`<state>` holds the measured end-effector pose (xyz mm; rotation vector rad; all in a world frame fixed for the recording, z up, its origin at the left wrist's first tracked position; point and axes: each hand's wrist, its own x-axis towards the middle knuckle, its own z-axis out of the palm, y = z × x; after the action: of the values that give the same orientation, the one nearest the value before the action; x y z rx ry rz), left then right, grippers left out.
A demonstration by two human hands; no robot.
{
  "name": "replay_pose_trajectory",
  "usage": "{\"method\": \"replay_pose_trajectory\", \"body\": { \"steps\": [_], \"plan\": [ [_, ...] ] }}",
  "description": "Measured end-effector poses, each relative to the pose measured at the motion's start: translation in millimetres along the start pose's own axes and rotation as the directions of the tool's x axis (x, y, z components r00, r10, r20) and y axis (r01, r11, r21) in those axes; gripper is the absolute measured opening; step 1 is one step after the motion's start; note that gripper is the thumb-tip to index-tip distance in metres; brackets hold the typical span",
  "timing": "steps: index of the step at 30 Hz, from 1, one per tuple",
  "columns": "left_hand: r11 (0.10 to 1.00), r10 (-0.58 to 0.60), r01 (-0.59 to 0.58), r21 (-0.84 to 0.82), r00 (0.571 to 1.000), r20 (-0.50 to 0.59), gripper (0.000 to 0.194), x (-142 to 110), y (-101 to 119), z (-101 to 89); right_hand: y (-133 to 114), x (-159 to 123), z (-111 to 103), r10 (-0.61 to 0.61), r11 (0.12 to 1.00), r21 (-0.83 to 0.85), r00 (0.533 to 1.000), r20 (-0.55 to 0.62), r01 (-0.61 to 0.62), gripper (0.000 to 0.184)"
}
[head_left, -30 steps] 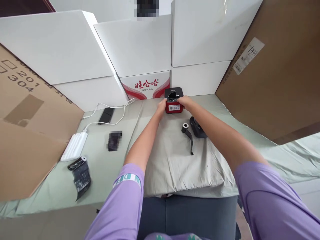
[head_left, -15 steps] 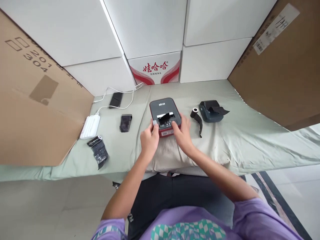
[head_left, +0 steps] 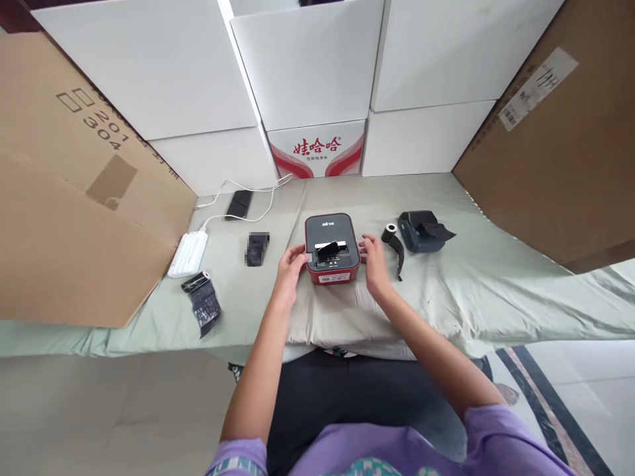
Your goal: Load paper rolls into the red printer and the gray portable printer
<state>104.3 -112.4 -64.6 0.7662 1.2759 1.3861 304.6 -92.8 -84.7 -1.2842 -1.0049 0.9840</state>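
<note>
Green cloth (head_left: 337, 320), printer (head_left: 331, 231) — between both hands (head_left: 288, 272) (head_left: 376, 268)

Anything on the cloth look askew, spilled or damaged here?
Nothing looks spilled. Slightly untidy: the right roll and left roll lie partly unwound, dark strips trailing loose, and a dark piece lies at a slant atop the red-and-black device.

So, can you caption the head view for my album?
Left hand and right hand flank a red-and-black device on pale cloth, near a black roll.
</note>
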Motion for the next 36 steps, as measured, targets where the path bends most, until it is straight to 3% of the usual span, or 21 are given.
{"method": "replay_pose_trajectory", "body": {
  "steps": [3,7,10,12,14,16,18,21,24,26,28,31,33,36],
  "plan": [
    [1.000,0.029,-0.029,0.003,0.999,-0.020,0.037,3,0,-1.5,-5,42,16,0.178,0.968,0.191,0.982,-0.068,-0.162,0.025],
    [0.999,0.037,-0.037,0.028,0.999,0.003,0.038,4,-3,-1.4,-8,89,47,0.108,0.941,0.316,0.993,0.050,-0.118,0.019],
    [0.997,0.021,-0.023,0.073,0.999,0.027,0.041,2,-4,-3.9,1,105,59,0.112,0.876,0.454,0.984,0.137,-0.163,0.024],
    [0.985,0.090,-0.094,0.145,0.995,0.036,0.041,2,-1,-7.2,11,110,60,0.121,0.825,0.531,0.978,0.168,-0.193,0.030],
    [0.926,0.252,-0.254,0.280,0.967,0.043,0.039,4,8,-9.5,20,113,57,0.136,0.792,0.570,0.973,0.185,-0.219,0.033],
    [0.772,0.403,-0.415,0.481,0.905,0.133,0.034,12,25,-7.4,24,116,54,0.149,0.771,0.592,0.970,0.194,-0.237,0.033],
    [0.547,0.399,-0.522,0.655,0.850,0.344,0.029,24,46,1.6,25,119,52,0.167,0.754,0.603,0.964,0.208,-0.260,0.033],
    [0.232,0.160,-0.633,0.738,0.774,0.613,0.025,44,72,27.0,24,120,52,0.177,0.752,0.600,0.961,0.214,-0.272,0.032],
    [-0.014,-0.042,-0.640,0.768,0.768,0.639,0.020,57,82,55.5,23,119,53,0.167,0.761,0.593,0.963,0.212,-0.263,0.031],
    [-0.099,-0.096,-0.613,0.784,0.790,0.606,0.015,59,82,68.5,22,118,53,0.168,0.762,0.592,0.963,0.213,-0.263,0.031],
    [-0.108,-0.088,-0.592,0.799,0.806,0.585,0.013,57,81,73.2,21,117,52,0.171,0.768,0.584,0.963,0.210,-0.264,0.031],
    [-0.013,-0.011,-0.583,0.812,0.812,0.583,0.013,44,85,63.9,20,117,52,0.173,0.782,0.566,0.964,0.203,-0.260,0.033],
    [0.135,0.104,-0.594,0.793,0.805,0.585,0.019,30,92,47.9,20,118,52,0.169,0.781,0.571,0.965,0.201,-0.255,0.031],
    [0.442,0.297,-0.583,0.682,0.812,0.502,0.034,5,108,8.8,23,119,53,0.157,0.779,0.577,0.968,0.197,-0.244,0.028]
  ]
}}
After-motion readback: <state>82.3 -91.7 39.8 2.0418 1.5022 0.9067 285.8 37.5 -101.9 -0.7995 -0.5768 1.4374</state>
